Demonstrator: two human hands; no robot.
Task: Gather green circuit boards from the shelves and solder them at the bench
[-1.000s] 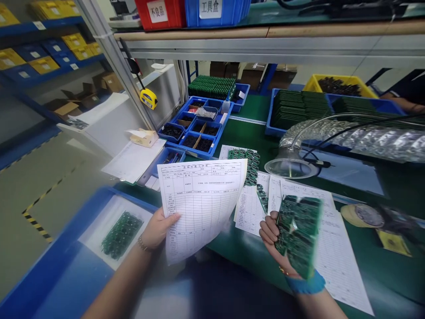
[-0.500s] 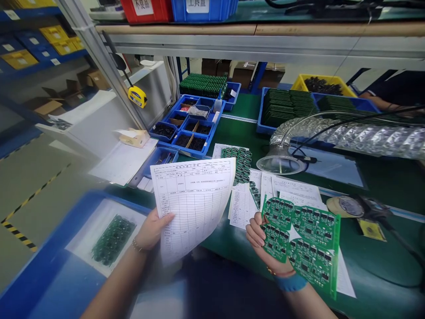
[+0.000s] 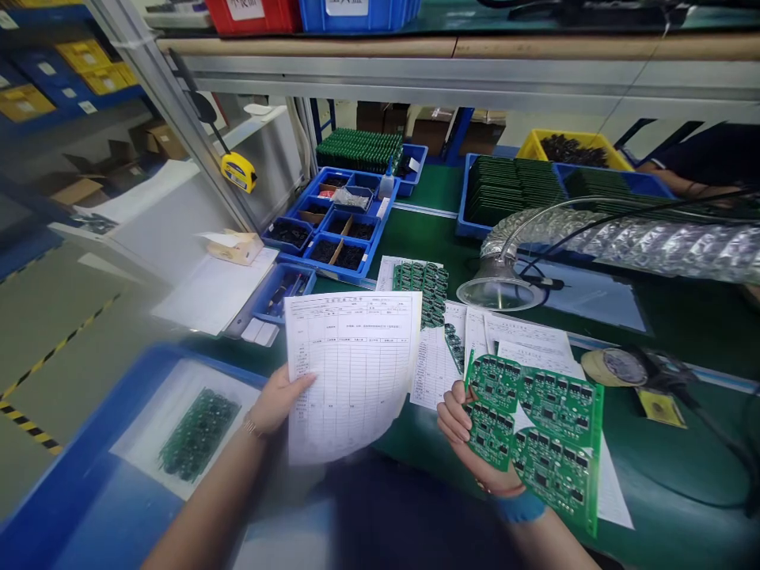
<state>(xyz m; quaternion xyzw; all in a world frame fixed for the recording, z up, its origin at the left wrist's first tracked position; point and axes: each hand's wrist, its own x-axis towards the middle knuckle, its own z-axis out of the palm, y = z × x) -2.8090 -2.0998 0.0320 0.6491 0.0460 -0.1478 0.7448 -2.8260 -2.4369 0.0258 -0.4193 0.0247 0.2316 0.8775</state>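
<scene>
My left hand [image 3: 276,404] pinches the lower left edge of a printed paper form [image 3: 350,376] and holds it up over the bench. My right hand [image 3: 458,431] grips the left edge of a green circuit board panel [image 3: 534,439], its component side facing up. Loose printed sheets [image 3: 522,336] lie on the green bench mat beneath that panel. Just beyond the form, another green circuit board panel [image 3: 419,289] rests on paper. Left of my left hand, a dark green board [image 3: 199,435] lies on a white sheet in a blue tray [image 3: 142,388].
Behind the papers stands a blue compartment tray [image 3: 326,229] of small dark parts. A magnifier lamp [image 3: 500,286] on a silver flexible duct [image 3: 635,247] sits right of centre. Stacked boards fill a blue bin [image 3: 511,190]. A co-worker's arm [image 3: 665,170] shows at the far right.
My right hand has turned the panel from a tilted, blurred position to face up. The form now hangs straighter, and the whole view has drifted slightly left and up.
</scene>
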